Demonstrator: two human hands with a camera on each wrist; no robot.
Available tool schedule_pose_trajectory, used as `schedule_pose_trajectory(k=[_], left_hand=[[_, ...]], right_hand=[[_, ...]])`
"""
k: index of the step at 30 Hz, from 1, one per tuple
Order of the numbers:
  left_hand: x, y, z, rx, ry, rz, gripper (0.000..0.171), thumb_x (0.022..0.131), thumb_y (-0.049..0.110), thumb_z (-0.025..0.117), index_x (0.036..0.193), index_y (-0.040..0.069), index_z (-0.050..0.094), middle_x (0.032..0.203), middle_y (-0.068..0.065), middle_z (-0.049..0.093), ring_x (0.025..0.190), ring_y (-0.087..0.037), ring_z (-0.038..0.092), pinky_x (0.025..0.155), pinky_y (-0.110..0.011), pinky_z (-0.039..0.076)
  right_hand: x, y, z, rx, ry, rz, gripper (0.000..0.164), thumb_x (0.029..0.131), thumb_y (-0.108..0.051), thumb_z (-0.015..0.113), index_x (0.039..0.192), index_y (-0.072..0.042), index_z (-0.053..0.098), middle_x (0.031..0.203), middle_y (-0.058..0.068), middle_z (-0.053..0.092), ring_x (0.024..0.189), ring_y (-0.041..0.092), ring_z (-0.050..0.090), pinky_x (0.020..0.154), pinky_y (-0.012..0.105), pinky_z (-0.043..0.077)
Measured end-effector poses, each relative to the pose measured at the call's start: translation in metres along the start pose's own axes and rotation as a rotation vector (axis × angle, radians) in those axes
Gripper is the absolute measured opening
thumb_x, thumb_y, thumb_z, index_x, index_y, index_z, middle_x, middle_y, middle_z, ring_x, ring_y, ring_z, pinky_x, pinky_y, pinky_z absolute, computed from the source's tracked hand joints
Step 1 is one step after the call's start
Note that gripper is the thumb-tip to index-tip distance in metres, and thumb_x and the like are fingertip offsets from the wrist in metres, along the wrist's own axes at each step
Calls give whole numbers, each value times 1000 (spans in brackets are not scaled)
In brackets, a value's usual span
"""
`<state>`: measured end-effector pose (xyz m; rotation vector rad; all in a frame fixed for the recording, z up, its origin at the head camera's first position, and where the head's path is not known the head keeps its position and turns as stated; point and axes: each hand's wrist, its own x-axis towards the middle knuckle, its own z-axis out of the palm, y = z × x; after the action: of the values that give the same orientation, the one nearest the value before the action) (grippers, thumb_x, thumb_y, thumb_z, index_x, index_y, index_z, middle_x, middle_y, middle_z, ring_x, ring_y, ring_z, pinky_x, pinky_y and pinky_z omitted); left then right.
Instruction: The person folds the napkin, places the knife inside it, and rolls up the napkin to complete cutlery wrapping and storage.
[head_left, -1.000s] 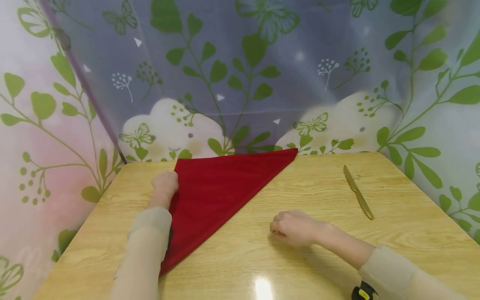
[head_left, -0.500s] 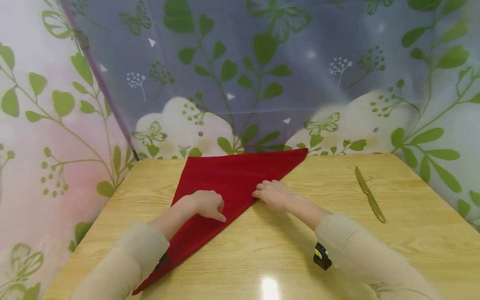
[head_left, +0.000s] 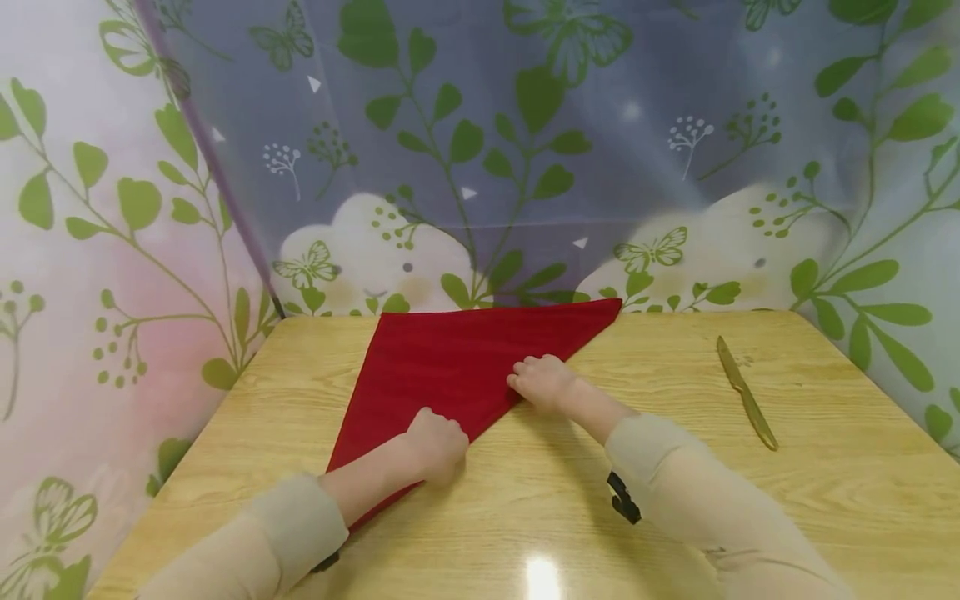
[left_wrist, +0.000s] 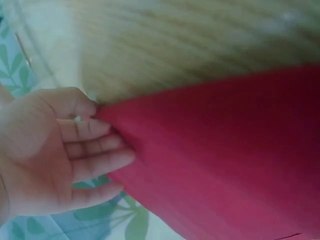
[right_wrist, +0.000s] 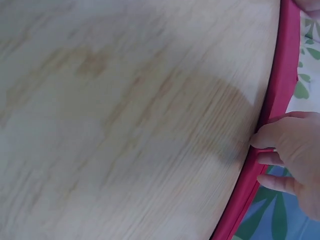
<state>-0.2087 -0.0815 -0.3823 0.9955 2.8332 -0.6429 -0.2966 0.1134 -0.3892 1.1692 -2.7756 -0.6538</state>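
Observation:
A red cloth [head_left: 442,358], folded into a triangle, lies across the left and middle of the table, its long slanting fold facing me. My left hand [head_left: 438,446] pinches that fold near its lower part; the left wrist view shows the thumb and fingertips of this hand [left_wrist: 65,145] at the cloth's edge. Farther up the same fold, my right hand [head_left: 543,383] holds the edge between thumb and fingers. In the right wrist view the right thumb lies at the rim of the cloth [right_wrist: 240,195], with the fingertips on top of it.
On the right of the wooden table [head_left: 637,492] lies a gold table knife [head_left: 746,392], apart from the cloth. A printed curtain [head_left: 465,167] with leaves and clouds stands behind the table, and more patterned fabric hangs at both sides.
My left hand has come from the cloth's left edge across to the slanting fold and taken hold there. My right hand has moved from the bare wood up and left onto the fold.

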Motion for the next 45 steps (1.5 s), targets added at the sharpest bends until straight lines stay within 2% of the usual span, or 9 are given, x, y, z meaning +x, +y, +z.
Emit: schedule_pose_trajectory(k=[5, 11, 20, 24, 26, 30, 34, 39, 45], left_hand=[[-8, 7, 1, 62, -11, -19, 24, 80, 25, 60, 58, 16, 53, 61, 3, 52, 56, -15, 52, 56, -34, 38], [-14, 7, 3, 69, 1, -13, 25, 80, 26, 60, 58, 16, 54, 61, 3, 54, 55, -15, 52, 52, -34, 40], [-29, 4, -1, 42, -140, -81, 27, 83, 29, 60, 60, 16, 53, 59, 4, 50, 53, -11, 47, 48, -31, 37], [-35, 4, -1, 62, -174, -110, 28, 83, 27, 60, 59, 16, 50, 57, 5, 43, 49, -9, 33, 43, -29, 26], [-37, 3, -1, 84, -198, -120, 25, 81, 25, 61, 61, 16, 50, 57, 5, 41, 51, -10, 29, 43, -30, 25], [-40, 2, 1, 125, -235, -148, 12, 78, 25, 63, 72, 16, 60, 66, 5, 50, 56, -12, 43, 53, -35, 39], [-45, -1, 6, 183, -241, -189, 13, 79, 26, 63, 82, 14, 65, 74, 1, 59, 62, -19, 57, 64, -44, 47], [-51, -6, 11, 243, -232, -225, 12, 82, 23, 61, 80, 11, 64, 66, -3, 56, 51, -21, 55, 66, -45, 47], [-51, -11, 13, 212, -199, -240, 9, 82, 19, 60, 82, 12, 66, 69, -3, 59, 50, -22, 56, 66, -45, 46]], right_hand=[[2, 4, 6, -57, 44, 14, 18, 83, -16, 68, 101, -14, 66, 96, 2, 62, 89, 20, 58, 66, 33, 50], [1, 10, 9, -71, 71, -4, 7, 84, -9, 65, 89, -14, 68, 85, 0, 60, 81, 18, 58, 64, 29, 50], [-6, 21, 14, -29, 78, 10, 6, 81, -6, 65, 82, -12, 66, 81, 2, 60, 79, 21, 61, 62, 35, 51], [-10, 24, 12, 16, 22, -1, 6, 82, -6, 63, 82, -12, 65, 82, 2, 60, 82, 21, 61, 66, 35, 51], [-12, 23, 8, 41, -13, -13, 7, 82, -6, 62, 81, -12, 64, 82, 2, 60, 83, 20, 61, 68, 35, 51], [-20, 16, 2, 68, -24, -57, 7, 81, -4, 61, 78, -11, 62, 79, 1, 61, 80, 20, 61, 67, 34, 51], [-31, 8, 2, 79, 19, -121, 6, 80, -5, 62, 81, -11, 63, 77, 2, 60, 77, 19, 61, 66, 31, 50], [-42, 0, 2, 104, 42, -168, 5, 83, -6, 61, 86, -10, 64, 77, 3, 59, 77, 20, 60, 67, 30, 49], [-53, -6, 0, 148, 37, -166, 6, 85, -4, 60, 83, -10, 62, 75, 2, 59, 74, 20, 60, 65, 30, 48]])
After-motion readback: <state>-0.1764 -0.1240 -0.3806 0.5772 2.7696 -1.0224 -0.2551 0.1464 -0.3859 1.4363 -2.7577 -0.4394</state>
